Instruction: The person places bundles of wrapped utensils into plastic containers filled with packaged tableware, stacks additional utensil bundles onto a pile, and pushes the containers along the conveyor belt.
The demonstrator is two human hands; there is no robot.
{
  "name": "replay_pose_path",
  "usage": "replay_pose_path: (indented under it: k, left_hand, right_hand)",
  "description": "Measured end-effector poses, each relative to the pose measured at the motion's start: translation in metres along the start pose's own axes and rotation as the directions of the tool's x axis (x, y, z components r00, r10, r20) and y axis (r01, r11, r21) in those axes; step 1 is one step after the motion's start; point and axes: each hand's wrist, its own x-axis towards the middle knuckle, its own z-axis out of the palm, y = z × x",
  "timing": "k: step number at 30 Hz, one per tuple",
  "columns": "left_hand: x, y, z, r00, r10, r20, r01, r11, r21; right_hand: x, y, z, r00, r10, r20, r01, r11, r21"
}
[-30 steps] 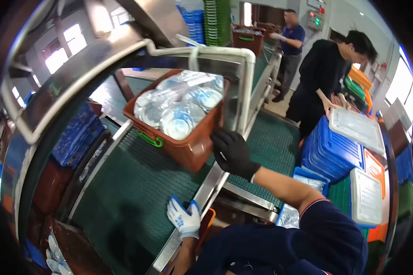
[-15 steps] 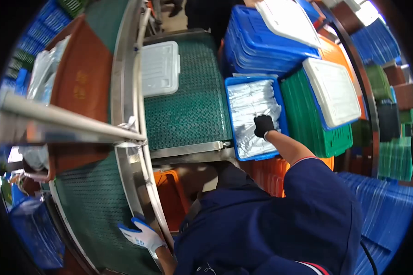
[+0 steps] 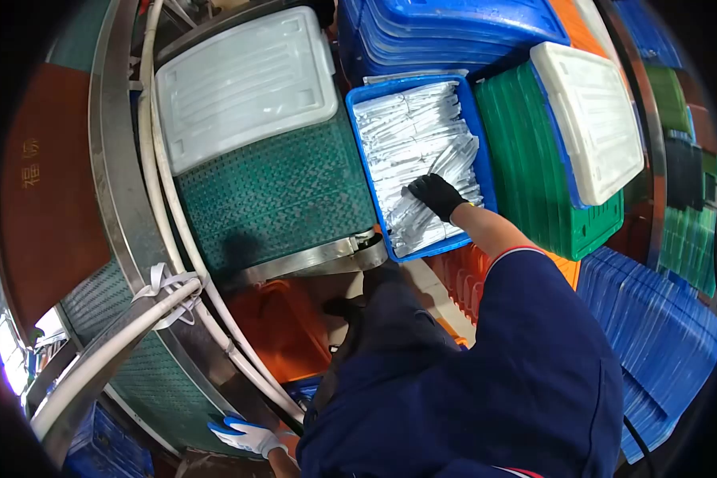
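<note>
My right hand [image 3: 436, 196], in a black glove, rests on silver foil-like packets [image 3: 410, 135] that fill a blue bin [image 3: 361, 143]. Its fingers curl down onto the packets, and whether they grip one is hard to make out. Low at the left, my left hand [image 3: 245, 436], in a white glove with blue fingertips, lies at the edge of the green conveyor [image 3: 163, 382] with its fingers apart and nothing in them. A white lid [image 3: 247, 84] is on the green side belt [image 3: 279, 195], left of the bin.
Green lids [image 3: 526, 159] are stacked right of the bin, with another white lid [image 3: 593, 123] on top. Blue lids [image 3: 454, 32] stand behind it. An orange bin [image 3: 283, 331] is below the belt. White pipes [image 3: 179, 215] run along the conveyor; a brown bin [image 3: 52, 191] is far left.
The view has swung right and down. My right hand has gone from beside the brown bin to the packets in the blue bin. The white lid on the side belt now appears nearer.
</note>
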Motion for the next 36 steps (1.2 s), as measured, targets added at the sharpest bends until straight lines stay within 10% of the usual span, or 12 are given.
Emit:
replay_pose_path:
  k: [4, 7, 11, 13, 15, 18, 23, 27, 30, 33, 36]
  left_hand:
    - [0.004, -0.006, 0.000, 0.997, 0.080, 0.010, -0.080, 0.997, 0.000]
    - [0.005, 0.005, -0.002, 0.997, 0.074, 0.028, -0.074, 0.997, -0.008]
    - [0.005, 0.023, -0.010, 0.996, 0.071, 0.049, -0.070, 0.997, -0.020]
    - [0.007, 0.029, -0.016, 0.996, 0.045, 0.079, -0.040, 0.997, -0.065]
    - [0.005, 0.033, -0.018, 0.995, 0.003, 0.099, 0.003, 0.998, -0.065]
    - [0.008, 0.028, -0.011, 0.988, 0.103, 0.119, -0.085, 0.985, -0.149]
    - [0.018, 0.028, -0.018, 0.865, 0.487, 0.125, -0.457, 0.865, -0.207]
    - [-0.001, 0.015, -0.033, 0.834, 0.548, 0.065, -0.520, 0.821, -0.236]
    - [-0.003, 0.027, -0.051, 0.866, 0.475, -0.159, -0.500, 0.806, -0.316]
    - [0.008, 0.062, -0.149, 0.727, 0.469, -0.501, -0.620, 0.762, -0.185]
    - [0.041, 0.077, -0.218, 0.772, 0.160, -0.616, -0.334, 0.925, -0.179]
  right_hand:
    - [0.016, 0.001, 0.010, 0.975, 0.018, 0.221, -0.046, 0.991, 0.122]
    - [0.002, 0.010, 0.023, 0.990, -0.042, -0.134, 0.072, 0.971, 0.229]
    - [0.016, 0.011, 0.030, 0.982, 0.068, 0.179, -0.112, 0.962, 0.250]
    - [0.010, 0.017, 0.052, 1.000, -0.018, -0.001, 0.017, 0.975, 0.223]
    - [0.021, 0.025, 0.047, 0.958, 0.029, 0.284, -0.081, 0.981, 0.173]
    - [0.024, 0.040, 0.000, 0.900, -0.201, 0.388, 0.213, 0.977, 0.011]
    - [0.030, 0.063, -0.030, 0.832, -0.165, 0.530, 0.139, 0.986, 0.089]
    - [0.055, 0.015, -0.158, 0.891, -0.082, 0.447, -0.034, 0.969, 0.246]
    - [0.078, -0.088, -0.316, 0.897, -0.310, 0.315, 0.053, 0.782, 0.621]
    - [0.085, -0.172, -0.408, 0.847, -0.505, -0.166, 0.412, 0.427, 0.805]
    - [0.069, -0.237, -0.534, 0.789, -0.538, -0.297, 0.548, 0.397, 0.736]
